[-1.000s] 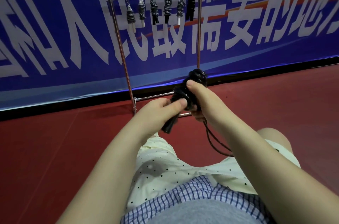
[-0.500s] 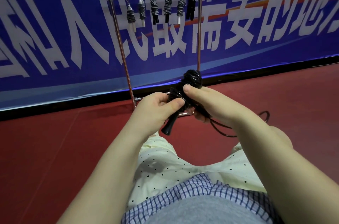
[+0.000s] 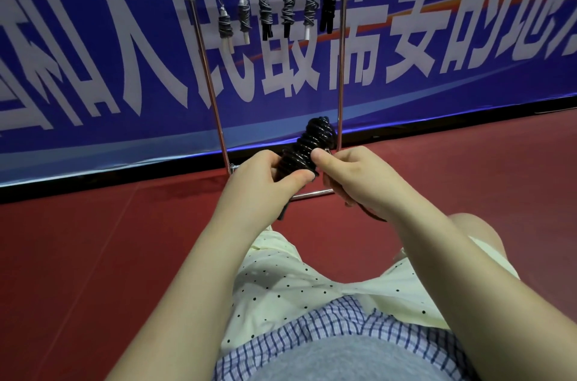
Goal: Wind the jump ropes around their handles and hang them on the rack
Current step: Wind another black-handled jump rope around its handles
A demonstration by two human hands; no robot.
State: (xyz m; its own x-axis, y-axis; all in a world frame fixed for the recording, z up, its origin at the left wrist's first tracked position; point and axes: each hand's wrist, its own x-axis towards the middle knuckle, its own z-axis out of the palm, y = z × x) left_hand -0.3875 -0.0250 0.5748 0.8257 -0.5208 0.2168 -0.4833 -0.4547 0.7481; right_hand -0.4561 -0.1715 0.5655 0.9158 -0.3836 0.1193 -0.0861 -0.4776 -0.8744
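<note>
Six wound ropes (image 3: 288, 10) hang in a row from the top bar of the rack (image 3: 342, 68). One black rope (image 3: 307, 146), coiled round its handles, is gripped by the left hand (image 3: 262, 180) low in front of the rack, while the right hand (image 3: 352, 176) pinches its loose cord.

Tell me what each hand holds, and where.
Left hand grips the black jump rope bundle at its lower coils; right hand pinches its loose cord.

showing large white chinese characters on the blue banner (image 3: 406, 93) behind the rack (image 3: 341, 68), cropped at the edges; reading "人", "民", "最", "需", "要", "的", "地" along the lower row; leaving the upper row cut off and unreadable; bearing no other legible labels or numbers.
</note>
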